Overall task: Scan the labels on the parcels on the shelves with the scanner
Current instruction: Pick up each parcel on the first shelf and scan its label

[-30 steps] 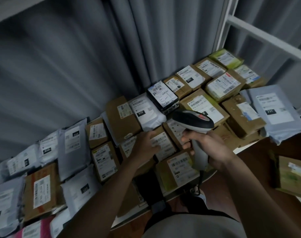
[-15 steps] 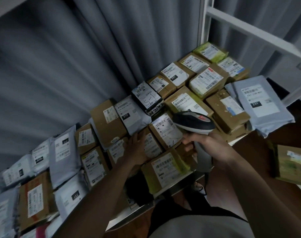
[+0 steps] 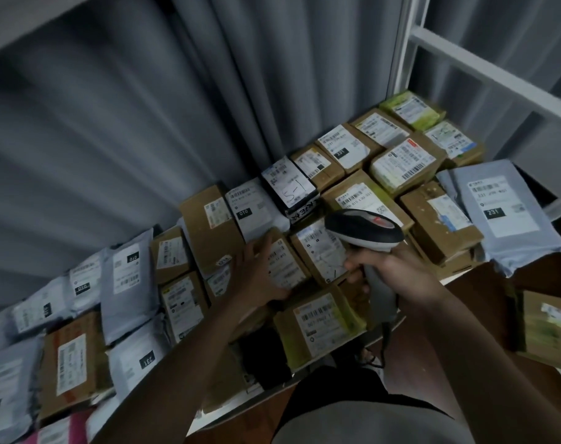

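Observation:
A shelf is packed with several cardboard boxes and grey mailer bags, each with a white barcode label. My right hand (image 3: 397,270) grips the handle of a grey and black scanner (image 3: 364,230), whose head hangs over a brown box with a white label (image 3: 320,251) in the middle of the shelf. My left hand (image 3: 261,270) lies with fingers spread on the neighbouring small brown box (image 3: 287,265), just left of the scanner. A box with a yellow-green side (image 3: 319,318) sits at the front edge below both hands.
A grey curtain (image 3: 176,107) hangs behind the shelf. A white shelf upright (image 3: 400,43) and crossbar stand at the right. A large grey mailer (image 3: 503,216) lies at the right end. Another box (image 3: 548,325) sits lower at the far right. The scanner's cable (image 3: 383,344) hangs below it.
The view has shifted a little, moving the parcels rightward and downward in the frame. My left hand has slid up the small box, and the scanner stays over the middle boxes.

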